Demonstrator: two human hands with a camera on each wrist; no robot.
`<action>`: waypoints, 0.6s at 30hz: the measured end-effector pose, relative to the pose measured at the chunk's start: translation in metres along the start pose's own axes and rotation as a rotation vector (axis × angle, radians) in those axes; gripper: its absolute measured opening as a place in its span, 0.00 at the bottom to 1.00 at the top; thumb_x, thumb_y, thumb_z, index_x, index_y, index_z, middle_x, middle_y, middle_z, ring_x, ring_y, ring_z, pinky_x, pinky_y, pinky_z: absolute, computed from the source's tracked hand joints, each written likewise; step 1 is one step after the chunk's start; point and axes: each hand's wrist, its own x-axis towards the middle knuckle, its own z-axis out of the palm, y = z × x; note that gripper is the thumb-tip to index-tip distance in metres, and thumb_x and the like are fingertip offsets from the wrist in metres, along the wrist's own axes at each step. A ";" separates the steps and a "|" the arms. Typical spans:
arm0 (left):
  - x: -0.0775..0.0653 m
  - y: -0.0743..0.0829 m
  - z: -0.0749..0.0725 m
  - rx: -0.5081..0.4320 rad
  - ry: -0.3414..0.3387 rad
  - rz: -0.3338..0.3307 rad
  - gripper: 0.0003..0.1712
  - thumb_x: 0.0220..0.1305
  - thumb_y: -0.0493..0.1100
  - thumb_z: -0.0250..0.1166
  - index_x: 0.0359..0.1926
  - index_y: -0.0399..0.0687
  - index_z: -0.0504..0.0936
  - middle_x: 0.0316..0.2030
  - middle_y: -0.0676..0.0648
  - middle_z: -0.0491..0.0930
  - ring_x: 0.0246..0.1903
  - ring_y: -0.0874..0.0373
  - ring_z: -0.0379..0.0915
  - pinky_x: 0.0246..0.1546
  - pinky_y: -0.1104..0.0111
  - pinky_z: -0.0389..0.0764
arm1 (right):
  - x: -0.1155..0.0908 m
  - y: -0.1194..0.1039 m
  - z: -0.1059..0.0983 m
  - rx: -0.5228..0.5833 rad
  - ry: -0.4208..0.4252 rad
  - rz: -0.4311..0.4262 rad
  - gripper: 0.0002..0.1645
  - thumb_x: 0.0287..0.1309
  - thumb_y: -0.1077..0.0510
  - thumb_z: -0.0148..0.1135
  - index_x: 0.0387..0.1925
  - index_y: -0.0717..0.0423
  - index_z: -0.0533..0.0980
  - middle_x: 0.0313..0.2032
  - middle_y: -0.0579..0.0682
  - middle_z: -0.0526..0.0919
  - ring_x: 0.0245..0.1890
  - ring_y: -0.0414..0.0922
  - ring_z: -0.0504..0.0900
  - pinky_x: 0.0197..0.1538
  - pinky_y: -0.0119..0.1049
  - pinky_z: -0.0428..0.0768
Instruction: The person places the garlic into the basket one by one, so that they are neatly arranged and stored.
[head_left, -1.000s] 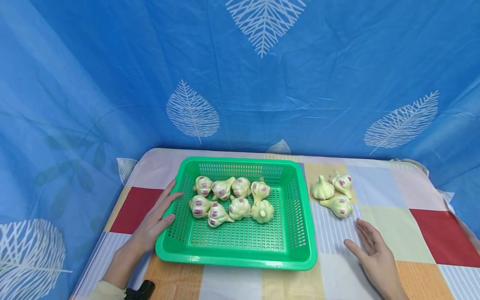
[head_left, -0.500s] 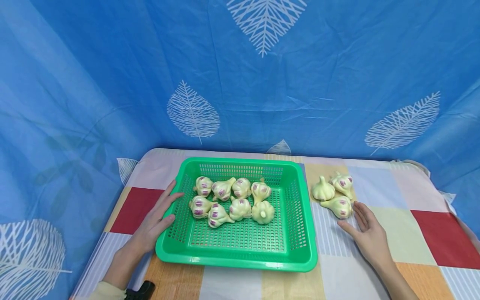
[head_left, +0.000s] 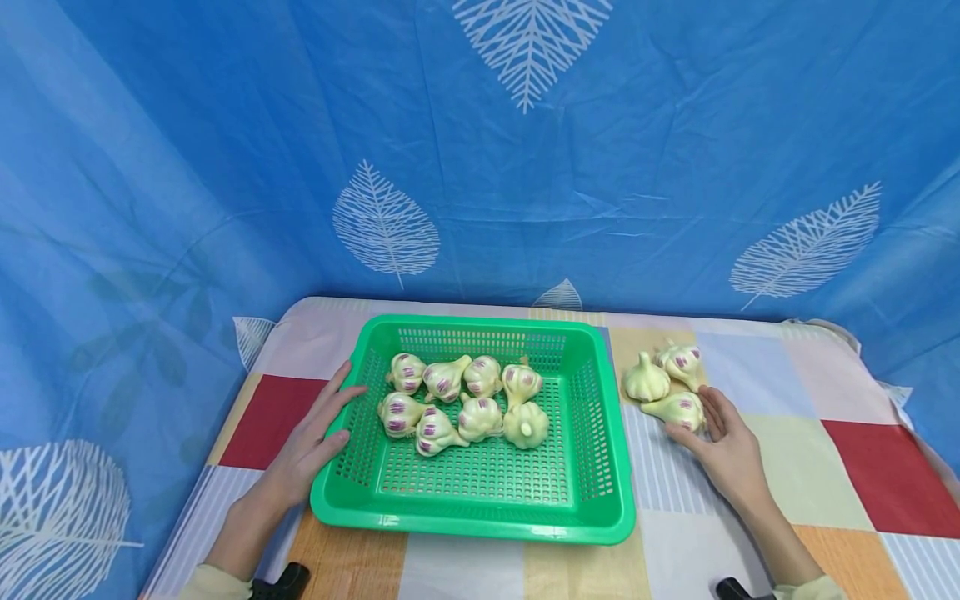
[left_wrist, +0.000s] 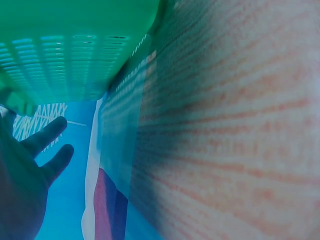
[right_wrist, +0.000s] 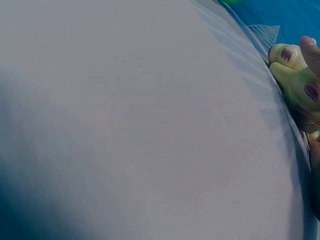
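A green plastic basket (head_left: 472, 533) holds several garlic bulbs (head_left: 480, 417), pale with purple streaks, in two rough rows. My left hand (head_left: 303, 446) rests on its left rim with fingers spread and straight; the left wrist view shows this hand (left_wrist: 30, 170) beside the basket wall (left_wrist: 60, 65). To the right of the basket lie three more bulbs in a cluster. Around the front one, a garlic bulb (head_left: 681, 410) lying on its side, the thumb and fingers of my right hand (head_left: 731, 454) close from both sides. The right wrist view catches this garlic bulb (right_wrist: 302, 92) at its edge.
Touching or close behind the gripped bulb are an upright garlic bulb (head_left: 645, 379) and a tilted garlic bulb (head_left: 681, 364). A patchwork tablecloth (head_left: 465, 571) covers the table. A blue leaf-print curtain (head_left: 637, 150) hangs behind and at the sides.
My right hand has moved forward and left to the front garlic bulb and now grips it. The bulb at the back right has shifted slightly left. My left hand has stayed put.
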 end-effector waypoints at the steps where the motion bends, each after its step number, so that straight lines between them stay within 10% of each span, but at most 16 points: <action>1: 0.000 0.000 0.000 0.000 0.000 0.000 0.37 0.65 0.40 0.56 0.75 0.47 0.63 0.80 0.49 0.44 0.75 0.60 0.42 0.54 0.59 0.78 | 0.000 0.000 0.000 -0.007 0.005 -0.002 0.55 0.60 0.55 0.73 0.77 0.65 0.50 0.74 0.69 0.56 0.73 0.64 0.55 0.60 0.13 0.59; 18: 0.000 0.003 0.000 -0.016 -0.003 -0.002 0.36 0.65 0.40 0.54 0.75 0.48 0.63 0.80 0.51 0.44 0.75 0.60 0.42 0.57 0.61 0.74 | -0.001 0.004 0.000 0.031 0.060 -0.035 0.44 0.57 0.61 0.75 0.71 0.69 0.64 0.65 0.73 0.69 0.56 0.27 0.73 0.48 0.16 0.73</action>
